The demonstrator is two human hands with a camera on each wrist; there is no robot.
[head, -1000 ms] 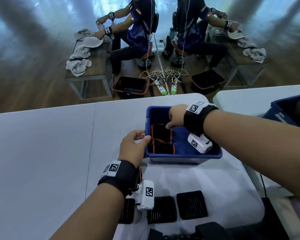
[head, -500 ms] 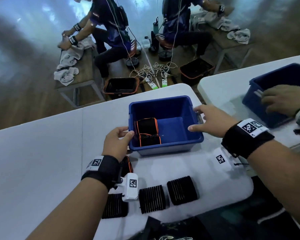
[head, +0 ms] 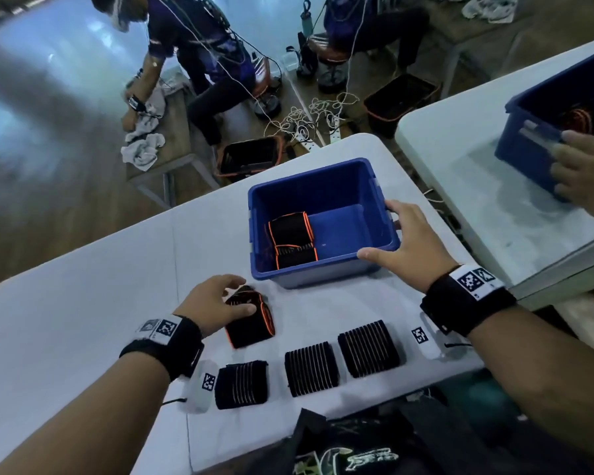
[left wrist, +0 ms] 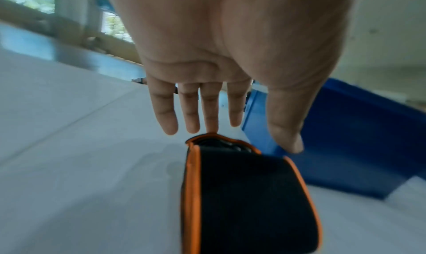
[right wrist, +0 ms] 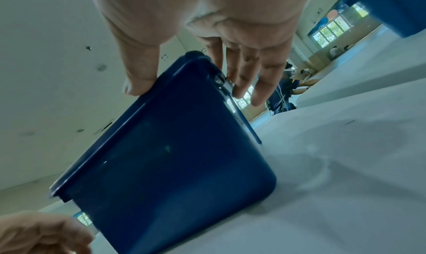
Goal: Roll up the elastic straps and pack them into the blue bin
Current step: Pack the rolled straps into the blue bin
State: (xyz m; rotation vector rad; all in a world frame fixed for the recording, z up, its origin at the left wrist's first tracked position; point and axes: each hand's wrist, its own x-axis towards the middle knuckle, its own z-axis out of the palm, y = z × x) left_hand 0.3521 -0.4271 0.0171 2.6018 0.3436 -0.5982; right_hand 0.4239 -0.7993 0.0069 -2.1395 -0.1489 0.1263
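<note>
The blue bin (head: 323,272) stands mid-table with two rolled black straps edged in orange (head: 290,231) against its left wall. My right hand (head: 383,233) rests on the bin's near right corner (right wrist: 175,148), thumb on the front rim, fingers fairly straight along the right rim. My left hand (head: 242,296) lies with straight fingers over another orange-edged rolled strap (head: 251,323) on the table in front of the bin. In the left wrist view, this strap (left wrist: 248,194) sits just under the left hand's fingertips (left wrist: 208,128). Three black ribbed straps (head: 311,368) lie in a row near the front edge.
The white table's front edge runs just behind the ribbed straps, with a dark bag (head: 357,447) below it. On the neighbouring table at right, another person's hand (head: 583,173) holds a second blue bin (head: 535,138). Beyond are benches, black crates and floor cables.
My right hand came out of the bin and settled on its near right corner. My left hand left the bin's left rim and dropped onto the rolled strap on the table.
</note>
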